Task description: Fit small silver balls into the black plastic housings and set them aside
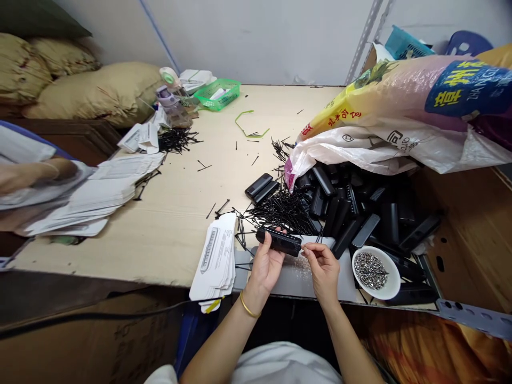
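Note:
In my left hand [267, 266] lies a black oblong plastic case [280, 242] with a row of small slots along its upper edge. Fingers and thumb wrap round its left part. My right hand [323, 269] is pinched at the right end of the case; whatever sits between its fingertips is too small to make out. Both hands are above a grey board [292, 280] at the table's front edge. A heap of thin black sticks [282, 210] spreads just beyond. Close to my right hand stands a white bowl [394, 290] of small shiny metal pieces [370, 270].
Many similar black cases [362, 208] are piled at the right, under a printed plastic sack [384, 114]. Printed white cards [216, 256] are stacked left of my hands. Another person's arm [36, 176] is at the far left. A green basket [218, 95] stands at the back.

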### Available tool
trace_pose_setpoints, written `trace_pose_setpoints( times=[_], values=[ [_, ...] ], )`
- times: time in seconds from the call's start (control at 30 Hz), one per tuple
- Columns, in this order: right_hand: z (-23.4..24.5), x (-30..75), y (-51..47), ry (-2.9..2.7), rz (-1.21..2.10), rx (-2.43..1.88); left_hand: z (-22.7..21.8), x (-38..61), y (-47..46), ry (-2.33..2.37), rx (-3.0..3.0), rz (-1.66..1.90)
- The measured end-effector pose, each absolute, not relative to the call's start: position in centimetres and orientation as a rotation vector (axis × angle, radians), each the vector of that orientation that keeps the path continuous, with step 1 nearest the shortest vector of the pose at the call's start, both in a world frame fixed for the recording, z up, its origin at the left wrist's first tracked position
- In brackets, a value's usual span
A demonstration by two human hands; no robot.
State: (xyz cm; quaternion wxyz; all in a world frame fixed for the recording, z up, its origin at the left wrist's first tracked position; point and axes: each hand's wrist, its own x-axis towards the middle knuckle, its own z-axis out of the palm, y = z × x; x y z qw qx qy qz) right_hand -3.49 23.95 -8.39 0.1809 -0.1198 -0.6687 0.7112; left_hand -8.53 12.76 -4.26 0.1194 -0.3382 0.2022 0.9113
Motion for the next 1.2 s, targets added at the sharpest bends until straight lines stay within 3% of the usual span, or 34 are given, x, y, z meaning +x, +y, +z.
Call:
trace_pose_setpoints(
  times=[0.2,0.67,1.03,1.2],
  values=[
    [-8.7,-3.4,23.3,-1.960,1.768,-0.228,-4.1,-8.3,13.0,0.526,-1.035,2.628],
    [-8.8,-3.4,22.6,-1.862,1.789,-0.244,-4.1,-8.1,13.2,0.482,-1.081,2.589],
    [-7.9,-3.0,24.2,-2.209,1.235,-0.035,-4.1,-7.7,12.9,0.699,-0.910,2.745],
    [-8.1,-3.0,24.3,-2.254,1.219,0.050,-4.3,-7.5,12.8,0.791,-0.824,2.829]
  ],
)
